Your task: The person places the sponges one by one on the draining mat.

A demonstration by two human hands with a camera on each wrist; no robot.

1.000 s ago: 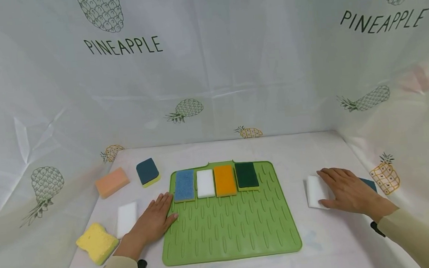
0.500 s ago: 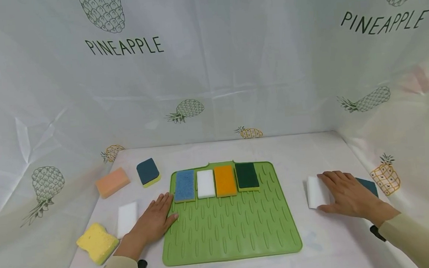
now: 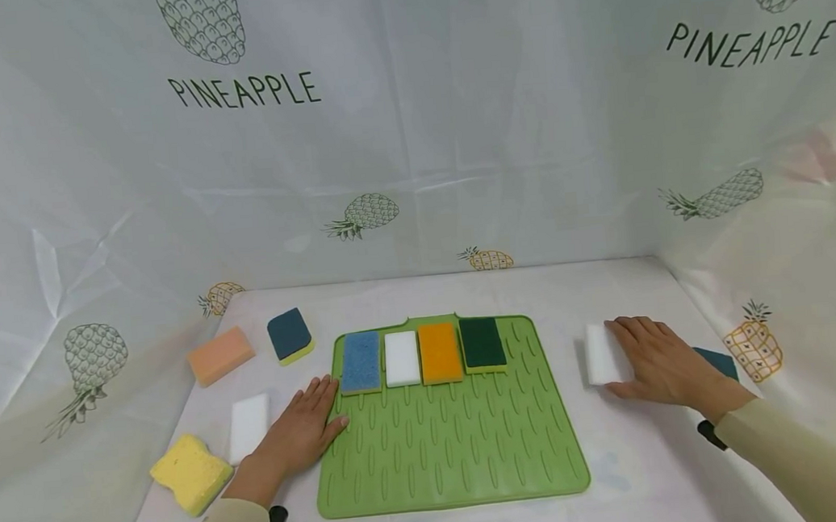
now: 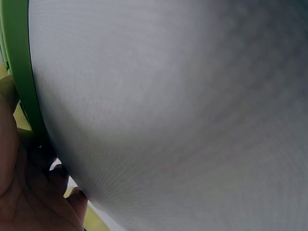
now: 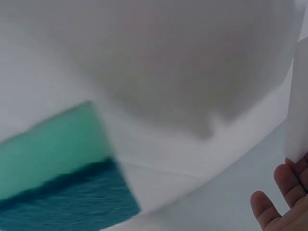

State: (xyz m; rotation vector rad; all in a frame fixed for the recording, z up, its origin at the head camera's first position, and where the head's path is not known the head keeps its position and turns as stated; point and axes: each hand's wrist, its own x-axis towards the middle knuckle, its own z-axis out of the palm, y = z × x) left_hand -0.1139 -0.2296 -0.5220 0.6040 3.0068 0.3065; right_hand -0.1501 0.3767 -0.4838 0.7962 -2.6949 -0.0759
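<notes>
My right hand (image 3: 658, 361) pinches a white sponge (image 3: 602, 355) between thumb and fingers, right of a green ridged mat (image 3: 445, 445). In the right wrist view part of that white sponge (image 5: 298, 106) shows at the right edge, by the fingertips. A dark blue sponge (image 3: 718, 363) lies behind this hand, partly hidden; the right wrist view shows a sponge with green and teal layers (image 5: 67, 168). My left hand (image 3: 302, 427) rests flat on the mat's left edge, fingers straight. Along the mat's top lie a blue sponge (image 3: 360, 362), a white one, an orange one (image 3: 440, 352) and a dark green one (image 3: 482, 343).
Left of the mat lie a peach sponge (image 3: 220, 356), a navy-and-yellow sponge (image 3: 289, 335), another white sponge (image 3: 249, 426) and a yellow shaped sponge (image 3: 191, 474). A pineapple-print sheet (image 3: 409, 132) hangs at the back and sides of the white-covered table (image 3: 572, 282).
My right hand has moved left and away from me with the white sponge in its grip. More of the dark blue sponge is uncovered than one second ago. The left hand stays put.
</notes>
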